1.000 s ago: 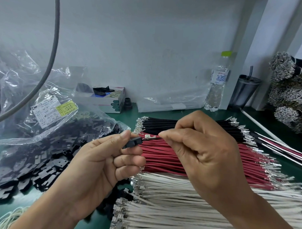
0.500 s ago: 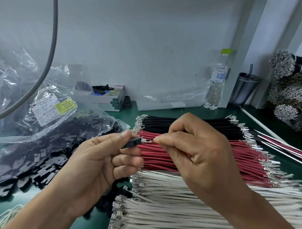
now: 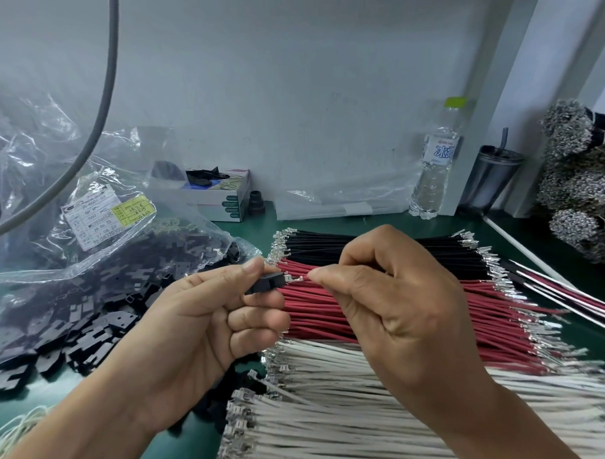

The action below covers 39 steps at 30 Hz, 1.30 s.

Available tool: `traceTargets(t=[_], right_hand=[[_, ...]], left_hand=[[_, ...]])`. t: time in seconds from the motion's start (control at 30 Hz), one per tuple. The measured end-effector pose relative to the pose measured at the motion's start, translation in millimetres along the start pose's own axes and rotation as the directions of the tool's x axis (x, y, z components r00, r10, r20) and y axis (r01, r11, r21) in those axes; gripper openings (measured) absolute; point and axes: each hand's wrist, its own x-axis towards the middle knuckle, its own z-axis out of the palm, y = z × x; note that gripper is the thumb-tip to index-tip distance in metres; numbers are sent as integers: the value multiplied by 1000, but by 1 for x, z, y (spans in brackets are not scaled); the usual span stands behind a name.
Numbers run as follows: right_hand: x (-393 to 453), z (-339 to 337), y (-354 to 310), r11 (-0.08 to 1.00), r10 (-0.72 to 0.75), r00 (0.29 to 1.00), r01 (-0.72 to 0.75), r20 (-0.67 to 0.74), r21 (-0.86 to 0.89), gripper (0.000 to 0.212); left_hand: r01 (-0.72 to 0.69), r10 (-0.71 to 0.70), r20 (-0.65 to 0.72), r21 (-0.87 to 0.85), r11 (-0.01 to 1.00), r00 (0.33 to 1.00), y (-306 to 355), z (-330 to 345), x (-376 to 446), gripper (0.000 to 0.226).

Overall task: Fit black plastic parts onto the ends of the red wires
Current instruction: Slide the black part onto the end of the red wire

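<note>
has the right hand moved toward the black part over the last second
Yes. The right hand has slid left across the red wires, bringing the wire's metal tip up to the black part.

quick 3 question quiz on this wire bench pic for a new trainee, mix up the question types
1. True or false: the left hand pinches a black plastic part.
2. The right hand pinches a wire whose metal terminal points at that part. What colour is the wire? A) white B) red C) black
3. Fill in: on the table, the red wires lie between the black wires and the ____ wires.

Key: 1 true; 2 B; 3 white
</note>
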Motion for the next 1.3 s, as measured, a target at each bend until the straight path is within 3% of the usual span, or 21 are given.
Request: traceTargets(t=[0.27,0.43,0.5,0.57,0.67,1.03,1.2,1.23,1.3], right_hand=[[3,-2,1,986,-104,992,112,72,-121,13],[-1,7,-3,998,-24,998,28,64,-60,12],[0,6,0,997,1,996,6,94,-72,10],[2,4,5,998,24,993,-17,119,-57,11],[4,0,6,999,45,987,-45,155,-3,14],[5,2,1,990,81,967,-106,242,92,13],[14,-20,4,992,38,983,-14,180,-129,2],[14,-24,2,992,43,978,-17,205,-124,5],[10,-26,-2,994,81,917,-45,392,-101,11]], left_hand=[[-18,24,-67,87,996,997,-1,2,-2,70],[-35,39,-77,59,998,996,-9,9,-2,58],[-147,174,-100,235,961,980,-10,11,-3,45],[-307,386,-66,489,816,920,-12,13,-5,34],[-403,518,-22,601,690,855,-13,14,-6,25],[-390,473,-11,550,739,881,-18,14,-5,23],[-384,509,-28,621,683,860,-16,11,-2,22],[-373,520,-56,633,679,852,-16,7,-2,20],[-360,538,-96,644,676,838,-16,2,0,18]])
